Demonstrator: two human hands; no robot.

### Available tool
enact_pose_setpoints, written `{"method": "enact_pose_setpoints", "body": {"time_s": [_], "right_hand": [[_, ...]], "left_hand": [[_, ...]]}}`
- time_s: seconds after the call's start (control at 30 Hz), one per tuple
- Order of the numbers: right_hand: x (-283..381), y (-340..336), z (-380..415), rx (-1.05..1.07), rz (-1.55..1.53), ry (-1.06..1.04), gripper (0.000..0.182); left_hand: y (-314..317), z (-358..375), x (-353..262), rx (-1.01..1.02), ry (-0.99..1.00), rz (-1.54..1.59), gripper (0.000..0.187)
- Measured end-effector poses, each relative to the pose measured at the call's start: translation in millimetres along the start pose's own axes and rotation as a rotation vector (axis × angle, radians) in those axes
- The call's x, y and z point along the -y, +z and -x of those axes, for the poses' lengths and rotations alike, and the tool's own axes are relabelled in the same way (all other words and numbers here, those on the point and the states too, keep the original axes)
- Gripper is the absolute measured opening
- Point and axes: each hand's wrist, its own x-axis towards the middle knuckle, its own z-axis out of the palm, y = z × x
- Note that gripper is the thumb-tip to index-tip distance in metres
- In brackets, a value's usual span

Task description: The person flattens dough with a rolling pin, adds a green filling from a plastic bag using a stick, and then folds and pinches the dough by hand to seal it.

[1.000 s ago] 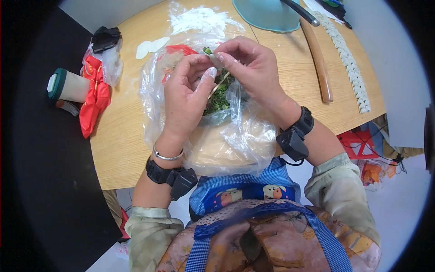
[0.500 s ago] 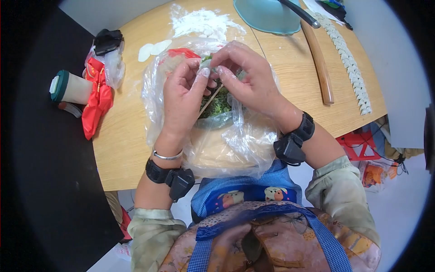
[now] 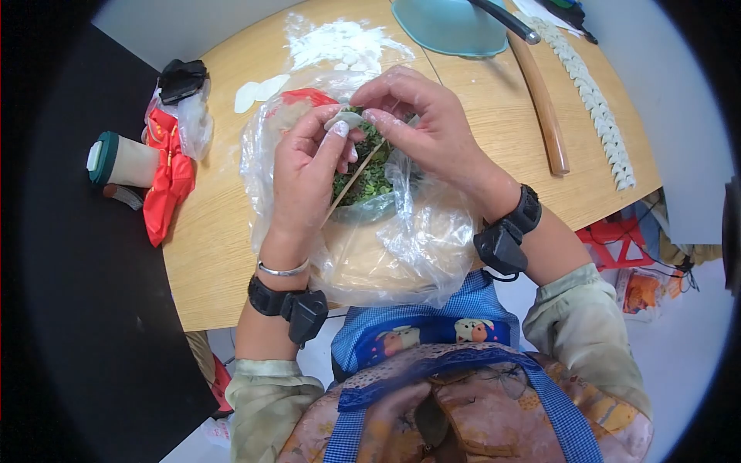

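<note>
A small white dumpling (image 3: 344,119) with dough folded over is pinched between the thumb and fingers of my left hand (image 3: 311,154). Thumb and forefinger of my right hand (image 3: 421,119) are closed at the dumpling's right edge. Below both hands lies chopped green filling (image 3: 374,179) in a container lined and surrounded by clear plastic bag (image 3: 417,216). A thin wooden stick (image 3: 353,185), like a chopstick, slants out of the filling toward my left wrist. White flour dusts my fingertips.
Flour (image 3: 347,45) is spread at the back, with flat round wrappers (image 3: 258,91) to its left. At right lie a wooden rod (image 3: 544,116), a long row of overlapping white pieces (image 3: 590,100) and a light-blue pan-like vessel (image 3: 451,27). A green-lidded cup (image 3: 127,159) and red bag (image 3: 168,185) sit left.
My right fingers have shifted slightly along the dumpling's edge, and my hands have parted a little. More of the dumpling and the green filling shows.
</note>
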Motion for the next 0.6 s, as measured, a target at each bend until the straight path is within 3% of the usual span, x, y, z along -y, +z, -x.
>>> {"method": "enact_pose_setpoints", "body": {"time_s": [0.53, 0.6], "right_hand": [[-0.3, -2.8, 0.5, 0.095, 0.086, 0.042, 0.017], [-2.5, -1.8, -0.1, 0.099, 0.121, -0.025, 0.016]], "left_hand": [[4.1, 1.9, -4.1, -0.041, 0.011, -0.098, 0.029], [2.9, 1.3, -3.3, -0.038, 0.012, -0.112, 0.028]]}}
